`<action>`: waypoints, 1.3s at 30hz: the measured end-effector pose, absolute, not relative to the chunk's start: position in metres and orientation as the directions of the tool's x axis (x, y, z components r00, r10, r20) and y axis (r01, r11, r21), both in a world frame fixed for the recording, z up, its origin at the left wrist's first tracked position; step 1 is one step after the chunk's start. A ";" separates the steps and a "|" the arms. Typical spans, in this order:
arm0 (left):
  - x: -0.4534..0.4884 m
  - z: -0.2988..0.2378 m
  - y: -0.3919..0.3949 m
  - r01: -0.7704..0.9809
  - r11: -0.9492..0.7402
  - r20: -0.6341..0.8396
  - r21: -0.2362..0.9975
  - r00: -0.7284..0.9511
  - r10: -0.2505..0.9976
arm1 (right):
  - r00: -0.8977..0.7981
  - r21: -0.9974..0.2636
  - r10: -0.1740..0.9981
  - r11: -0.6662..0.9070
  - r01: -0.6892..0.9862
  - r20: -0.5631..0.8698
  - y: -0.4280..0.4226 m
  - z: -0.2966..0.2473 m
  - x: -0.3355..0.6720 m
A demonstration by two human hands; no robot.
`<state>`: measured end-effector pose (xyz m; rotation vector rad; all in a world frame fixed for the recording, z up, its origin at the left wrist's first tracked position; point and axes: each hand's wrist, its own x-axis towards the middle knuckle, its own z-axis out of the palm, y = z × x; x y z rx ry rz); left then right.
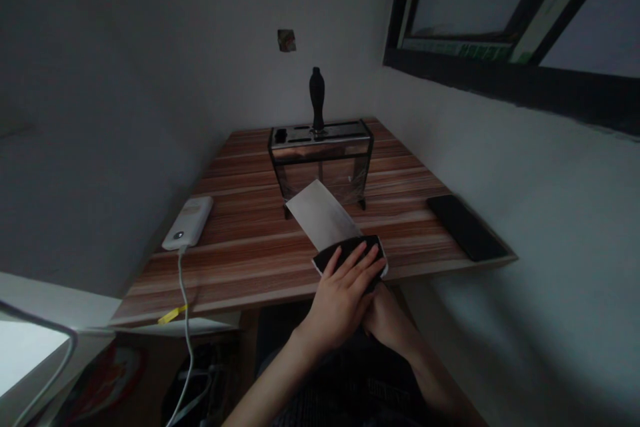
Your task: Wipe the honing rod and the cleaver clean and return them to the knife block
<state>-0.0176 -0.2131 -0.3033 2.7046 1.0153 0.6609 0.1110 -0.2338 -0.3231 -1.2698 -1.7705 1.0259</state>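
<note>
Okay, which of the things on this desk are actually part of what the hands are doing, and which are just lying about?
In hand:
- cleaver, broad blade flat on the desk
- dark cloth under the left hand
- right hand, below, at the handle end
- knife block, one knife handle upright in it

Lying about:
- power bank with cable
- phone

Domestic room, dim corner. Small wood-grain table [240, 240] set against plain white walls, dark-framed window [500, 60] at right. Knife block [320, 160] with one black handle, power bank [189, 221] on cable, phone [465, 227]: household items, home setting.
</note>
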 end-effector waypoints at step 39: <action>-0.082 -0.276 -0.140 0.814 -0.467 0.614 0.346 0.180 0.769 | -0.292 -0.781 0.951 0.107 0.616 -0.100 -0.242 -0.322 0.103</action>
